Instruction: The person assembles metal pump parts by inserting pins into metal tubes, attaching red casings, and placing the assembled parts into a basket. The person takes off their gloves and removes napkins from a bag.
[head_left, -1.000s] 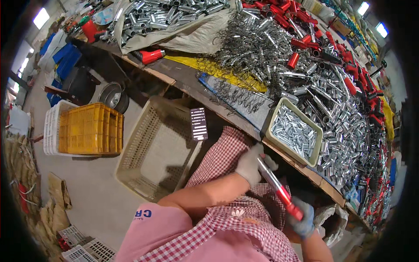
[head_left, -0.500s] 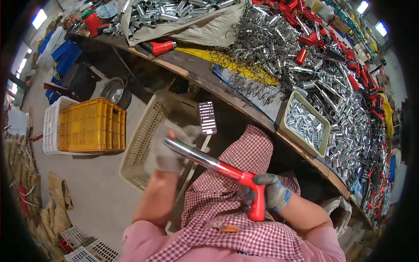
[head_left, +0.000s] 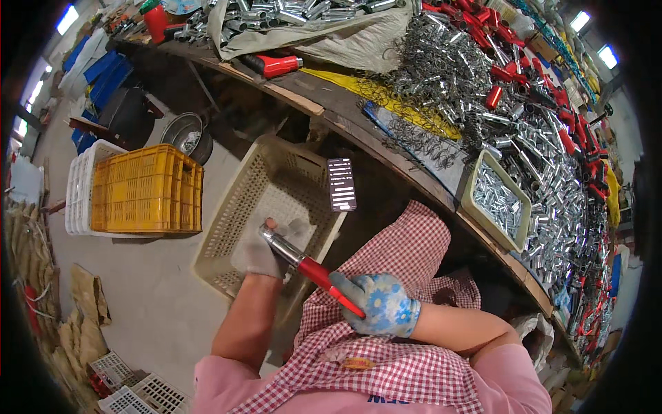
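Held across my lap is a pistol-shaped tool with a chrome tube and a red body and handle (head_left: 316,273). My left hand (head_left: 262,254), in a whitish glove, is at the chrome end of the tube and closed around it; its thumb tip shows bare, and some fingers are blurred or hidden. My right hand (head_left: 379,303), in a grey glove with blue flowers, wraps the red handle end, hiding part of it. Beneath my left hand stands a beige plastic basket (head_left: 224,241) with slotted walls.
A phone (head_left: 342,185) with a lit screen is beside the basket. The workbench (head_left: 289,95) holds heaps of chrome tubes, springs and red handles, plus a tray (head_left: 517,241) of small metal pins. Yellow crates (head_left: 145,193) and a metal bowl (head_left: 185,134) stand on the floor at left.
The tool has turned, so its handle is seen more edge-on and its tube points toward the basket. My right hand has moved left and rotated, showing its back. The view has shifted slightly.
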A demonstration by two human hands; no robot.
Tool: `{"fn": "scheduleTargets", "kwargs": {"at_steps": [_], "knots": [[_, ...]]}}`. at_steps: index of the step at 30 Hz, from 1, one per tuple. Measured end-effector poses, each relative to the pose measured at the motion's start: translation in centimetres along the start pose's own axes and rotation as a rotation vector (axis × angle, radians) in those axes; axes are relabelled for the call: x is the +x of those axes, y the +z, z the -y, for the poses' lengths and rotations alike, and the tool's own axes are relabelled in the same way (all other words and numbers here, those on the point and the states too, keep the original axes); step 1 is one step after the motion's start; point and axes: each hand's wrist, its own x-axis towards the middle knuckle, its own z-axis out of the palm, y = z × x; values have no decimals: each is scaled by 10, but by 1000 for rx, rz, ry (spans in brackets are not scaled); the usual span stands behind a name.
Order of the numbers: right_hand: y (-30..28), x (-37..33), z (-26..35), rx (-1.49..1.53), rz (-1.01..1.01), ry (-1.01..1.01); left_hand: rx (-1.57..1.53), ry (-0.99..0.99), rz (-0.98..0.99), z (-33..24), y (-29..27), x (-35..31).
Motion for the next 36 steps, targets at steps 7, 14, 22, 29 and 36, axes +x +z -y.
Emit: {"fn": "scheduleTargets", "kwargs": {"at_steps": [7,14,22,29,36], "knots": [[32,40,0,766,121,337,-259,-242,457,25,-37,-34],[42,-3,-18,472,253,225,677,-444,382,103,-192,56],[-24,-51,-14,283,-163,348,2135,87,352,218,-229,146],[-42,-71,-7,68,-152,338,2169,90,239,276,-253,167],[-29,-68,-8,-90,-119,242,2205,118,332,285,-280,154]]}}
